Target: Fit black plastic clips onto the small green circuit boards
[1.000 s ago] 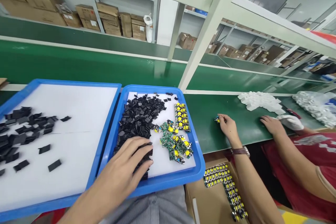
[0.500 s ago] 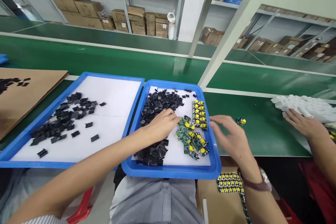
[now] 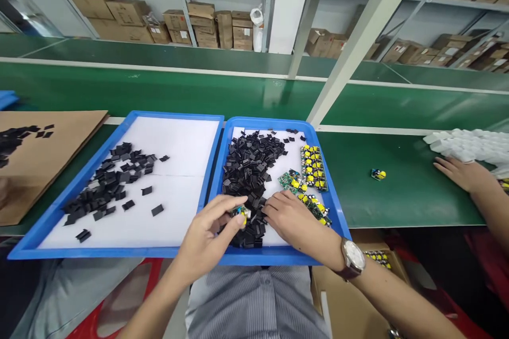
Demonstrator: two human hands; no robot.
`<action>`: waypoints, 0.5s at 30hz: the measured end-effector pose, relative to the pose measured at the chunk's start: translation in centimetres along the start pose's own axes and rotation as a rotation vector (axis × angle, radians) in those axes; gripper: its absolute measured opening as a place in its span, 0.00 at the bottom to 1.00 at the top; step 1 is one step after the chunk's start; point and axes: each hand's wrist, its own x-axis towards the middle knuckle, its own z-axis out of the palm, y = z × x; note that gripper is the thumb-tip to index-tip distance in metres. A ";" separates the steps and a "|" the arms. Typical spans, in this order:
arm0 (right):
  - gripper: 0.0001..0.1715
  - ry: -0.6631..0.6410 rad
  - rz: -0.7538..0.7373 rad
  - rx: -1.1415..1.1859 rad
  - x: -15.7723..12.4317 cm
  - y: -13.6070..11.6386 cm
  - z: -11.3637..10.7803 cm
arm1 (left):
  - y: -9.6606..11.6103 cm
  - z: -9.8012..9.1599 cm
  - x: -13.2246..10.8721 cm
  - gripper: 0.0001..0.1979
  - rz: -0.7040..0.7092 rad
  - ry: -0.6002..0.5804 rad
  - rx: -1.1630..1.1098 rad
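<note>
My left hand (image 3: 210, 230) is pinched around a small circuit board (image 3: 243, 215) with a yellow part, held above the near part of the right blue tray (image 3: 274, 258). My right hand (image 3: 292, 218) reaches into the same tray, its fingers drawn together at the edge of a pile of black plastic pieces (image 3: 250, 161). Whatever its fingertips grip is hidden. Beyond that hand, loose circuit boards (image 3: 292, 181) lie on the white liner. A neat block of boards with yellow parts (image 3: 313, 168) stands along the tray's right side.
To the left, another blue tray (image 3: 183, 190) holds scattered black pieces. Farther left, cardboard (image 3: 59, 169) carries more of them. One single board (image 3: 378, 174) lies on the green bench (image 3: 405, 196). At right, a co-worker's hand (image 3: 461, 174) touches white parts (image 3: 469, 145). A post (image 3: 350, 53) rises behind.
My left hand has come back toward me with a circuit board in its fingers. My right hand has moved left from outside the tray to the black pile.
</note>
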 end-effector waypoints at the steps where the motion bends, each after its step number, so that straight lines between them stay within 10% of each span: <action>1: 0.06 -0.001 0.008 -0.003 0.1 0.0 0.0 | -0.2 0.1 -0.6 0.15 -0.006 -0.007 -0.038; 15: 0.16 0.539 0.213 0.788 -1.8 -2.8 -2.0 | -0.2 2.9 -0.6 0.07 0.034 -0.087 0.076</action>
